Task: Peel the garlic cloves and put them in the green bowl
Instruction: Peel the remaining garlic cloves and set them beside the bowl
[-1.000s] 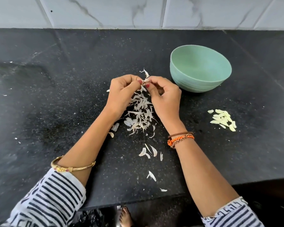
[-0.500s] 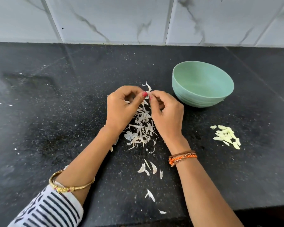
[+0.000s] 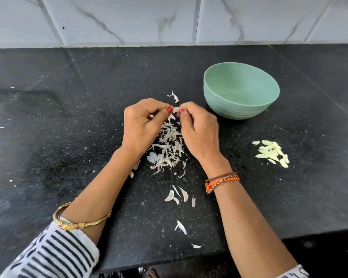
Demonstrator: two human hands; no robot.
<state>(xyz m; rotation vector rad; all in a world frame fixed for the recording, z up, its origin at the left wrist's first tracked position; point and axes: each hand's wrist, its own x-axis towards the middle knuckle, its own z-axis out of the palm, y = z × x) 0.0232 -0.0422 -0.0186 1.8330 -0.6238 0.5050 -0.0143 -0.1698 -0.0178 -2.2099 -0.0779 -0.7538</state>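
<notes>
Below, peel scraps (image 3: 168, 149) litter counter (image 3: 68, 117) (bowl (image 3: 239, 109) rightward).

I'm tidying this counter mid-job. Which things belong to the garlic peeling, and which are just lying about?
Part of the job:
garlic clove, pinched by left hand and right hand
green bowl
peeled cloves

Just lying about:
pile of skins
loose skin flakes

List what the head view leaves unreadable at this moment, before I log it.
- Garlic clove: only a sliver shows between the left hand and right hand; the fingertips' grip hides how much skin remains.
- Green bowl: the near wall hides part of its floor.
- Pale pieces right of the bowl: too small to count.
- Skins: partly hidden under both hands.
</notes>
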